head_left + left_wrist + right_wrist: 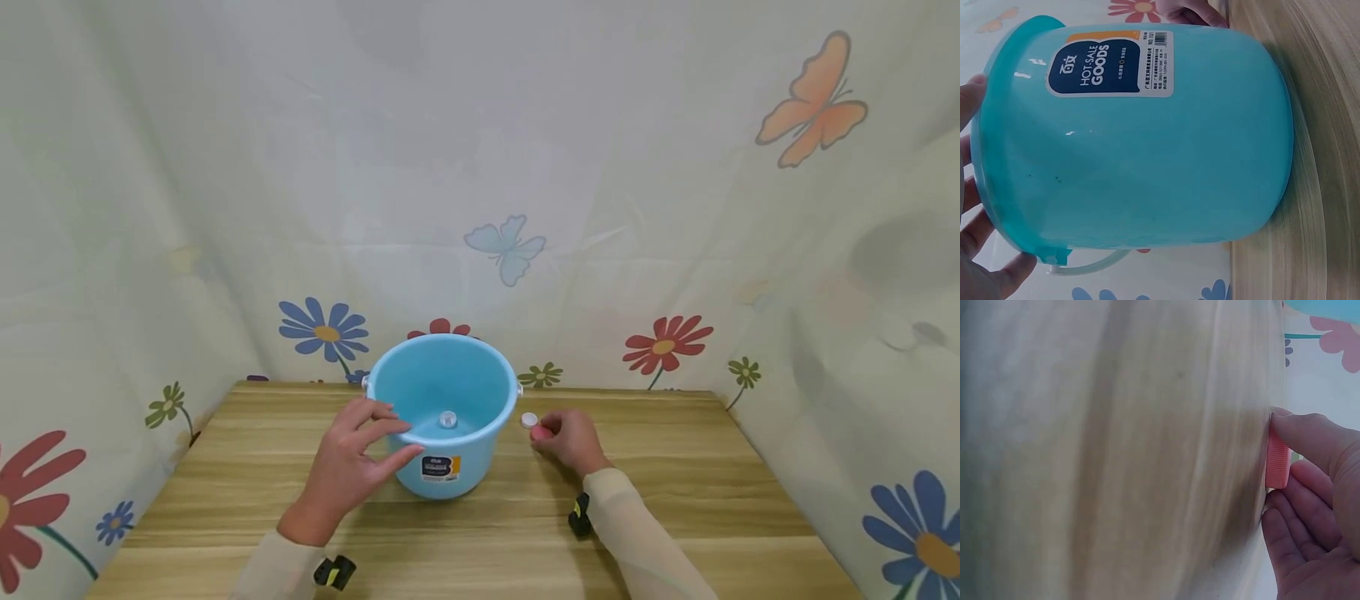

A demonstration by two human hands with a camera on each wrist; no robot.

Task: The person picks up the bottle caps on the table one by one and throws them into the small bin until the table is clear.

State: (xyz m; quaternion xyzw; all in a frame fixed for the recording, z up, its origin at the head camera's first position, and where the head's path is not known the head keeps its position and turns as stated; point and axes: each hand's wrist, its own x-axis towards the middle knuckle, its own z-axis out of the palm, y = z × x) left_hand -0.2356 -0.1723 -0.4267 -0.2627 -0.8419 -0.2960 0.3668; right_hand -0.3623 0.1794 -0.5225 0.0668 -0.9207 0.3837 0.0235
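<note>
A light blue plastic bucket point(446, 462) stands upright on the table, with a small round white cap point(447, 420) lying on its floor inside. My left hand point(356, 454) is at the bucket's near left rim, fingers spread and loosely bent. In the left wrist view, those fingertips point(1016, 272) lie along the rim. To the right of the bucket, my right hand point(573, 440) pinches a pink ribbed bottle cap point(1277, 459) between thumb and fingers at the tabletop. Just beyond it lies a second white cap point(529, 420).
The wooden table point(675, 508) has its back edge along a pale cloth backdrop point(600, 167) printed with flowers and butterflies. A white handle point(1094, 265) hangs at the bucket's side. A dark label point(1104, 65) is on the bucket's front.
</note>
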